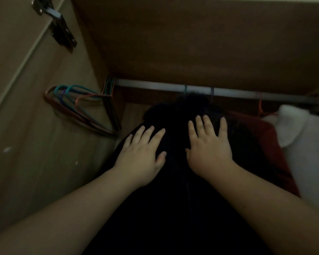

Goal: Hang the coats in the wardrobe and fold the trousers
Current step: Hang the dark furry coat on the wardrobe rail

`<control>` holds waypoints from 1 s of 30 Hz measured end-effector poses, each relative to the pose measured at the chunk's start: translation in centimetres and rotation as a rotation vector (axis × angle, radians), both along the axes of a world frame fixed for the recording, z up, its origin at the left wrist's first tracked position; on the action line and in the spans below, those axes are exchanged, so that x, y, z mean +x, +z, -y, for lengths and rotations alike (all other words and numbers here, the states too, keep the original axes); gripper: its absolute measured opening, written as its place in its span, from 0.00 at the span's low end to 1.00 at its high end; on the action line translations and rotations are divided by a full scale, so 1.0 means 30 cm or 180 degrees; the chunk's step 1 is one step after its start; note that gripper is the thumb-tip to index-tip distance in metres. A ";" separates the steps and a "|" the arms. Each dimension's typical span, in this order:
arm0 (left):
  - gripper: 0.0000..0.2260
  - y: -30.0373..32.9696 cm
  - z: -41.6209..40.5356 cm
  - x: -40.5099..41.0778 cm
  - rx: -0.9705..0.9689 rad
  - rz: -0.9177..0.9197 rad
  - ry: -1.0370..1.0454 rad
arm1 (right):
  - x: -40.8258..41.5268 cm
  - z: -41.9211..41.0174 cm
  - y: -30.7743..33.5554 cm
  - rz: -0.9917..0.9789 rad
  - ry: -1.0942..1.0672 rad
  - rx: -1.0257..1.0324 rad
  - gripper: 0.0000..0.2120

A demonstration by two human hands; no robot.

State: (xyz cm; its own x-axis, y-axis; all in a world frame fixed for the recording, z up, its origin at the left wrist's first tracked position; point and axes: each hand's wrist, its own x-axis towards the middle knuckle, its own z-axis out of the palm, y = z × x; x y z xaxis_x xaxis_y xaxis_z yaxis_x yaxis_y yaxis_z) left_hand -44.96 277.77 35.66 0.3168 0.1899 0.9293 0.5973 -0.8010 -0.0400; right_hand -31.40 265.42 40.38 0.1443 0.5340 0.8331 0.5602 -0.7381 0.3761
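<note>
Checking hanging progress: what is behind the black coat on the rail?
Behind the black coat, further right along the rail, hang a red garment and a white garment. Both hands, left hand and right hand, lie flat on the coat. Its hanger is mostly hidden.

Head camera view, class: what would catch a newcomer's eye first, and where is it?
Two open hands, the left hand and the right hand, lie flat on a black coat hanging at centre from the wardrobe rail. At left, a bunch of empty coloured hangers leans against the side wall. To the right hang a red garment and a white garment.
</note>
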 end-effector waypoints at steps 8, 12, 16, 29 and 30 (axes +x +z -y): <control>0.28 -0.472 0.217 -0.134 -0.0743 -0.0203 -0.0354 | -0.030 0.168 -0.552 -0.0450 0.0596 -0.0451 0.32; 0.29 -0.713 0.365 -0.233 -0.0904 -0.0433 -0.0421 | -0.123 0.317 -0.926 -0.1034 0.0778 -0.0582 0.34; 0.29 -0.915 0.534 -0.336 -0.1189 -0.0835 -0.0449 | -0.243 0.550 -1.255 -0.1920 0.0787 -0.0550 0.36; 0.31 -1.391 1.221 -0.672 -0.1675 -0.1935 -0.0956 | -0.771 1.423 -1.593 -0.3015 0.0061 -0.0379 0.34; 0.31 -1.408 1.278 -0.694 -0.1672 -0.1982 -0.1007 | -0.810 1.492 -1.613 -0.3030 0.0020 -0.0310 0.34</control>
State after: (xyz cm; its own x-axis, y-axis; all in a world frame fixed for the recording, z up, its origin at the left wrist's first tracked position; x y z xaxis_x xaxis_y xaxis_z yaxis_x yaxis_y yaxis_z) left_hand -65.76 239.43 -6.57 0.8482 0.3622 0.3866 0.3361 -0.9320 0.1359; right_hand -55.69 220.67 -8.02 0.7352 0.5977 0.3197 0.6664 -0.7236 -0.1797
